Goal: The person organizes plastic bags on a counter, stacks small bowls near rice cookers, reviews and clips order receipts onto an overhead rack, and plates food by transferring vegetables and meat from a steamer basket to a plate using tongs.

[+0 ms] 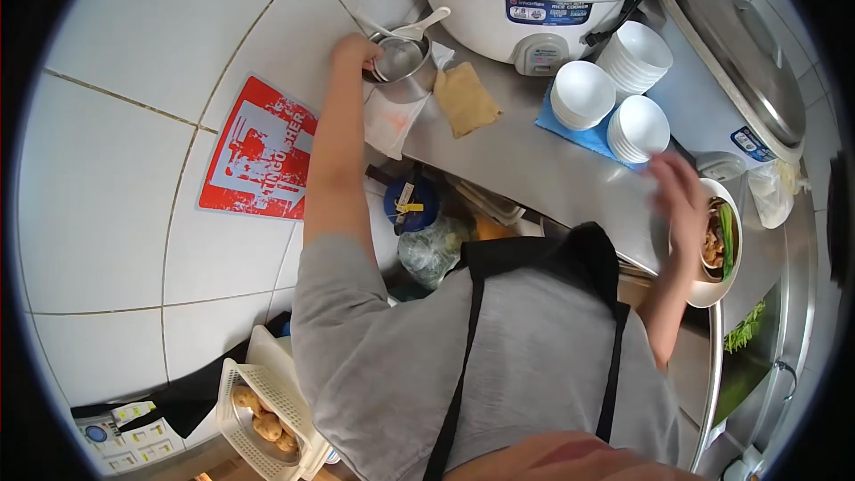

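Observation:
My left hand (356,52) reaches to a metal pot (411,87) by the tiled wall, its fingers closed at the rim. What they grip, if anything, is hidden. A white rice paddle (426,25) lies across the pot's top. My right hand (679,200), smeared by motion, has its fingers stretched out and holds nothing I can see. It is between a stack of white bowls (639,128) and a white oval dish (704,294) with browned food and a green stalk (727,245). More stacked bowls (583,93) stand on a blue cloth (577,134).
A large rice cooker (481,9) stands behind the steel counter (499,138), and a second cooker (704,80) is at the right. A tan cloth (467,100) lies near the pot. Below left, a basket (254,428) holds potatoes. A red sign (254,147) is on the wall.

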`<state>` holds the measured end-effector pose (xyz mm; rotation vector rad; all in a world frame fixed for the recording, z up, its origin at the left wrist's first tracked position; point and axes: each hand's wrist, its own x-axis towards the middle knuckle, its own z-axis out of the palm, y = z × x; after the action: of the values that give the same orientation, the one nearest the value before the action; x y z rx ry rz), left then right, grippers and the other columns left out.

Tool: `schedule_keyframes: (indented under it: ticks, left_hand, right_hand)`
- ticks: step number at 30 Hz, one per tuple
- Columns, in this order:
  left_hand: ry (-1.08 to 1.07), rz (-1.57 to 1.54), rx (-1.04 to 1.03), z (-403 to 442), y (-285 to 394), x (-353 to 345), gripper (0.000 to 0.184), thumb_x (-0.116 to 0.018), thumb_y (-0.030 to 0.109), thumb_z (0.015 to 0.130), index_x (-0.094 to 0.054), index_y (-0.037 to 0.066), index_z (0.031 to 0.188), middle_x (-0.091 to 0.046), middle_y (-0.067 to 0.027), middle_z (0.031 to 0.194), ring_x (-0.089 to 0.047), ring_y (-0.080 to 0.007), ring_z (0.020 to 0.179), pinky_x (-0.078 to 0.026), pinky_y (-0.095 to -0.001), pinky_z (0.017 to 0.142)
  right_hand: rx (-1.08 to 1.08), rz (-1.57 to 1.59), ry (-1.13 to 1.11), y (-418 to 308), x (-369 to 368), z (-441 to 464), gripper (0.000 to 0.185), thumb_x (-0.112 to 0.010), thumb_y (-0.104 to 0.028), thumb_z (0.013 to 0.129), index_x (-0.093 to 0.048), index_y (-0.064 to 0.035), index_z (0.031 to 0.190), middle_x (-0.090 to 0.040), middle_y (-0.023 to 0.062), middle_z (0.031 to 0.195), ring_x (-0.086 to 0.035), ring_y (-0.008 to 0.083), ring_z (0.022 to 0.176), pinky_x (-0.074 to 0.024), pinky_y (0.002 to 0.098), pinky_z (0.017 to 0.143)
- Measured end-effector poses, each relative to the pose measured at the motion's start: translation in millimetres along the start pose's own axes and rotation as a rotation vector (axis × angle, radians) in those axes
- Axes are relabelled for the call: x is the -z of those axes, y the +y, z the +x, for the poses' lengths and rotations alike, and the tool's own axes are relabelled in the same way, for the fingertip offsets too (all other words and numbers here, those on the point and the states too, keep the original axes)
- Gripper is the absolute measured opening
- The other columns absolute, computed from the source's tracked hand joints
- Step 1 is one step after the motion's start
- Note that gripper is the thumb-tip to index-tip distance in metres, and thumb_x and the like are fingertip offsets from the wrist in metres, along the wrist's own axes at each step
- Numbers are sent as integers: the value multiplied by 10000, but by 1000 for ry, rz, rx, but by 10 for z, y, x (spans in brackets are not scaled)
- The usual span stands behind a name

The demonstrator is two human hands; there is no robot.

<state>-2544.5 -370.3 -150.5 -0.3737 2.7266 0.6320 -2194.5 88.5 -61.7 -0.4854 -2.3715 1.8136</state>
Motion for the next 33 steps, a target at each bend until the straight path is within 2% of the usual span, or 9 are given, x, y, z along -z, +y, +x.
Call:
schedule_keyframes:
  ticks: [3, 8, 16, 17, 20, 22, 28, 32, 33]
  left_hand:
    - [18, -36, 39, -123, 22, 31, 236, -656, 241, 629, -620, 25, 717, -627, -52, 686, -602, -137, 562, -486, -282, 543]
    - [130, -201, -167, -418, 86, 160, 264, -671, 221, 633, -600, -6, 749, -574, -58, 631, -574, -152, 550, -480, -272, 489]
    - [154, -794, -276, -364, -118, 3, 519, -707, 225, 624, -488, -43, 1011, -597, -123, 825, -587, -184, 670, -485, -311, 608]
    - [158, -797, -268, -423, -116, 11, 519, -707, 225, 624, -488, -43, 1011, -597, -123, 825, -587, -184, 670, -485, -311, 608]
    - [251, -764, -331, -683, -88, 86, 689, -722, 184, 615, -350, -54, 1144, -575, -185, 933, -583, -213, 821, -477, -326, 714]
    - [357, -679, -564, -815, -79, 117, 807, -746, 209, 562, -314, -51, 1191, -527, -219, 1068, -524, -275, 976, -421, -348, 839]
    - [530, -286, -582, -1121, -21, 173, 712, -756, 200, 592, -393, -42, 1155, -528, -217, 1083, -537, -263, 993, -429, -350, 848]
    - [411, -376, -522, -1135, -73, -6, 685, -750, 218, 561, -467, -68, 1116, -522, -237, 1106, -514, -306, 1044, -412, -344, 866]
    - [636, -437, -512, -1039, -112, -75, 664, -744, 238, 576, -479, -70, 1100, -537, -234, 1075, -522, -315, 1025, -413, -349, 860]
  right_hand:
    - [164, -45, -517, -275, -999, 734, 318, -549, -306, 815, -624, -36, 965, -622, 14, 820, -499, 64, 554, -389, 200, 445]
    - [304, -125, -741, -496, -2625, 1652, 318, -610, -275, 730, -621, 5, 880, -630, 64, 766, -590, 168, 539, -485, 277, 436]
    - [245, -366, -546, -530, -3678, 1848, 387, -699, -350, 689, -624, -2, 840, -599, 67, 657, -569, 152, 495, -455, 274, 376]
    - [201, -344, -524, -518, -3693, 1824, 336, -672, -308, 716, -620, 21, 762, -628, 155, 766, -627, 262, 608, -507, 366, 525]
    - [579, -546, -245, -555, -3725, 1812, 289, -658, -270, 706, -641, 5, 795, -634, 171, 816, -632, 287, 726, -506, 387, 634]
    - [555, -601, -264, -707, -3633, 1722, 240, -626, -234, 709, -652, -22, 818, -631, 178, 836, -617, 305, 808, -492, 393, 706]
    - [825, -689, -139, -648, -3460, 1595, 158, -597, -199, 713, -642, -55, 760, -625, 146, 781, -622, 305, 712, -501, 396, 631]
    - [782, -713, -184, -370, -3460, 1646, 156, -581, -186, 721, -639, -48, 766, -620, 153, 783, -621, 303, 707, -499, 403, 621]
    - [852, -603, -117, -404, -3428, 1610, 150, -572, -171, 719, -637, -44, 764, -620, 152, 782, -623, 301, 709, -501, 405, 618]
